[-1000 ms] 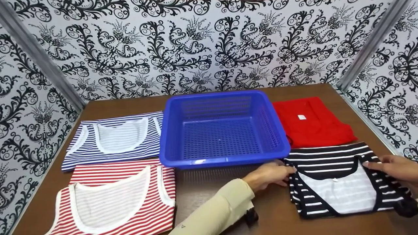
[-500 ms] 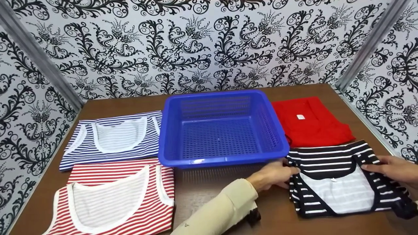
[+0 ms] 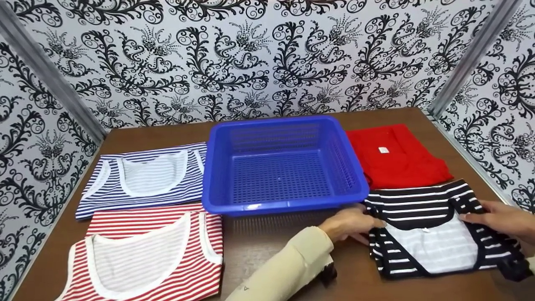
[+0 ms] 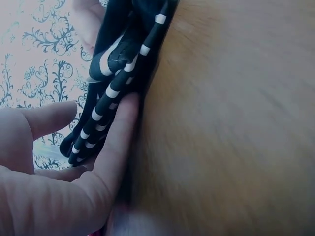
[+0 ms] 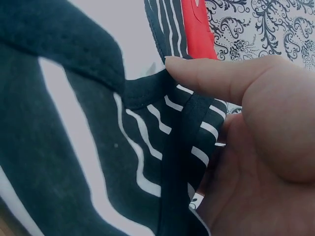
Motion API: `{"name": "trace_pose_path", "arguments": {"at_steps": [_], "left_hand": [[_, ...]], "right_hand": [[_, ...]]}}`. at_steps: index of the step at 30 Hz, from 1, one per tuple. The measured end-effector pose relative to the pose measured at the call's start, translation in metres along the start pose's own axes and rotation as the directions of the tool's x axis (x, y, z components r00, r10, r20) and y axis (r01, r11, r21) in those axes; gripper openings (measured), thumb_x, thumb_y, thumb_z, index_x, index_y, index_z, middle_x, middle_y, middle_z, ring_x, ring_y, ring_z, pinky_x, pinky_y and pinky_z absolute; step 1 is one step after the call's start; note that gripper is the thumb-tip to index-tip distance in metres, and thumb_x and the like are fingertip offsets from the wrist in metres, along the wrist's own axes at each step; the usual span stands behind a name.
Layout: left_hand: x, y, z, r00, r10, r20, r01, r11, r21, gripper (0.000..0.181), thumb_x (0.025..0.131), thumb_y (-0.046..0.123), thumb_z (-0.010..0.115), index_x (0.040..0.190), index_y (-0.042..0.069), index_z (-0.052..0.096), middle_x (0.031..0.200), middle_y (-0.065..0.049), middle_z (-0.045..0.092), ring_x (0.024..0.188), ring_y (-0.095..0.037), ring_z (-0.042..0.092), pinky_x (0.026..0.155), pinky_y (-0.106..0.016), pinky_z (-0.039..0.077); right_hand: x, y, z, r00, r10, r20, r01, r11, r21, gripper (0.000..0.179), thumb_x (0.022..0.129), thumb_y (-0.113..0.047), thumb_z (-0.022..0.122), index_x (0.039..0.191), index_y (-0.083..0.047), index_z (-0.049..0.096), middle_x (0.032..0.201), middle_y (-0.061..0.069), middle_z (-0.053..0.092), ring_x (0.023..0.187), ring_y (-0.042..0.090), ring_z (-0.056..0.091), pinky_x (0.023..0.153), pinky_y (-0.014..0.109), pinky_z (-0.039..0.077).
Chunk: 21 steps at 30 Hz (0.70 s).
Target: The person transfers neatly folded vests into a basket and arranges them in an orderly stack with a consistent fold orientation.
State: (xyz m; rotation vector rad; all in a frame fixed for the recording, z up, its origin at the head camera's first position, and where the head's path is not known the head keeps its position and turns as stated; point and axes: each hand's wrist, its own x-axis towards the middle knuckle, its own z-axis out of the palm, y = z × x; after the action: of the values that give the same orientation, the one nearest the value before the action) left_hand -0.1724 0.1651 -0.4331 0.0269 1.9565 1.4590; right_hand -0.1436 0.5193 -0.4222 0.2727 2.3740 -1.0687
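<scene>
A folded black-and-white striped tank top lies at the right of the table, its white inside showing through the neckline. My left hand grips its left edge; in the left wrist view, fingers reach under the layered striped cloth and the thumb lies on the other side. At the opposite edge my right hand holds the fabric. The right wrist view shows that thumb on top by the black neck trim, with the other fingers partly hidden behind the striped cloth.
A blue plastic basket stands mid-table with nothing in it. Red folded clothing lies right of it. On the left are a blue-striped tank top and a red-striped one. Patterned walls enclose the brown table.
My left hand has shifted slightly right along the striped tank top's edge. The right hand keeps its hold, and the tank top has barely moved.
</scene>
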Motion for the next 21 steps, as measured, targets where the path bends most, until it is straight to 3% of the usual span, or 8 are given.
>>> {"name": "trace_pose_path", "arguments": {"at_steps": [4, 6, 12, 15, 19, 21], "left_hand": [[-0.001, -0.004, 0.003, 0.998, 0.063, 0.006, -0.062, 0.996, -0.068, 0.036, 0.082, 0.007, 0.078, 0.113, 0.002, 0.06, 0.088, -0.007, 0.065, 0.077, -0.025, 0.071, 0.071, -0.041, 0.061], [0.0, -0.007, 0.004, 0.997, 0.08, 0.011, -0.079, 0.993, -0.088, 0.026, 0.082, 0.004, 0.077, 0.101, 0.006, 0.06, 0.083, -0.004, 0.064, 0.077, -0.024, 0.07, 0.068, -0.039, 0.061], [-0.001, -0.012, 0.008, 0.997, 0.076, -0.02, -0.077, 0.995, -0.065, 0.029, 0.082, 0.004, 0.078, 0.106, 0.007, 0.061, 0.084, -0.002, 0.063, 0.076, -0.023, 0.069, 0.068, -0.039, 0.061], [0.0, -0.013, 0.01, 0.992, 0.104, -0.076, -0.098, 0.992, 0.082, 0.026, 0.082, 0.013, 0.079, 0.101, 0.013, 0.062, 0.083, 0.001, 0.062, 0.075, -0.015, 0.065, 0.07, -0.032, 0.059], [-0.001, -0.015, 0.011, 0.978, 0.147, -0.147, -0.097, 0.948, 0.303, 0.032, 0.078, 0.026, 0.082, 0.104, 0.019, 0.064, 0.089, 0.007, 0.064, 0.083, -0.007, 0.059, 0.08, -0.023, 0.051], [-0.001, -0.015, 0.011, 0.975, 0.158, -0.157, -0.099, 0.938, 0.332, 0.035, 0.078, 0.026, 0.082, 0.107, 0.02, 0.064, 0.093, 0.008, 0.065, 0.088, -0.006, 0.058, 0.085, -0.022, 0.049]], "right_hand": [[0.001, 0.004, 0.004, 1.0, 0.002, -0.003, -0.002, 1.0, 0.008, 0.061, 0.101, -0.036, 0.054, 0.13, 0.014, 0.038, 0.082, 0.006, 0.066, 0.071, 0.023, 0.067, 0.063, 0.039, 0.057], [0.002, 0.005, 0.005, 1.0, -0.007, 0.006, 0.007, 1.0, 0.011, 0.058, 0.101, -0.035, 0.053, 0.128, 0.015, 0.04, 0.082, 0.006, 0.065, 0.07, 0.023, 0.067, 0.063, 0.039, 0.057], [0.004, 0.01, 0.007, 0.998, -0.027, 0.051, 0.025, 0.999, 0.025, 0.059, 0.103, -0.03, 0.05, 0.131, 0.019, 0.034, 0.081, 0.007, 0.066, 0.07, 0.024, 0.068, 0.062, 0.04, 0.057], [0.005, 0.011, 0.01, 0.998, -0.029, 0.064, 0.028, 0.999, 0.031, 0.056, 0.103, -0.031, 0.05, 0.128, 0.018, 0.037, 0.08, 0.007, 0.067, 0.069, 0.024, 0.067, 0.061, 0.041, 0.057], [0.003, 0.01, 0.013, 0.998, -0.031, 0.063, 0.03, 0.999, 0.02, 0.048, 0.103, -0.029, 0.05, 0.123, 0.015, 0.043, 0.079, 0.006, 0.066, 0.068, 0.023, 0.067, 0.06, 0.04, 0.057], [0.003, 0.009, 0.014, 0.998, -0.034, 0.062, 0.033, 0.999, 0.008, 0.048, 0.104, -0.028, 0.049, 0.123, 0.016, 0.042, 0.079, 0.006, 0.065, 0.067, 0.022, 0.066, 0.06, 0.039, 0.056]]}}
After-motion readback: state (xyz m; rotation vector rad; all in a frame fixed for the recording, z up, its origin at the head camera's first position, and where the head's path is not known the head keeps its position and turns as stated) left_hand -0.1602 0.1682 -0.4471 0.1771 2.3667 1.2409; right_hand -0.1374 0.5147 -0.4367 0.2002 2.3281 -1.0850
